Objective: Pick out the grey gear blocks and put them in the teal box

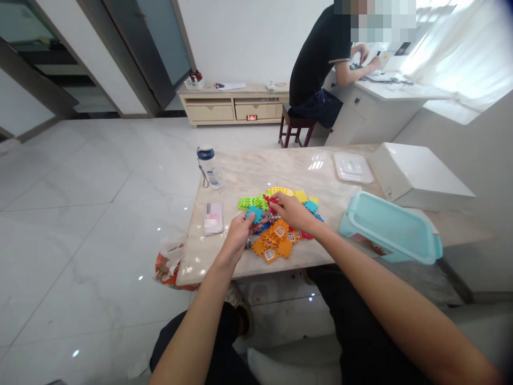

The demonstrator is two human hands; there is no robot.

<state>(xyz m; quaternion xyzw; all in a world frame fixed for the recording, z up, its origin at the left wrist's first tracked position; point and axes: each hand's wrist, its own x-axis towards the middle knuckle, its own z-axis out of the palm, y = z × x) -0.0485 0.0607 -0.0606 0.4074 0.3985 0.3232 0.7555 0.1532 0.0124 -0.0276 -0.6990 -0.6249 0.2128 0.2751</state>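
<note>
My left hand (240, 231) is closed on a blue toothed building piece (255, 214), held over the near middle of the marble-patterned table (248, 170). Just to its right, my right hand (292, 210) pinches a red building piece (269, 201) above the pile. Under and around both hands lie orange pieces (280, 231), some with white window prints. Green pieces (247, 203) and yellow pieces (301, 196) make up the far side of the heap. More blue pieces (311, 206) sit beyond my right wrist. My fingers hide part of the pile.
A water bottle (210, 170) and a pinkish phone-sized item (214, 218) are at the left. On the right stand a teal bin (388, 224), a clear lid (353, 167) and a white box (420, 174). Another person (316, 59) sits at a desk behind.
</note>
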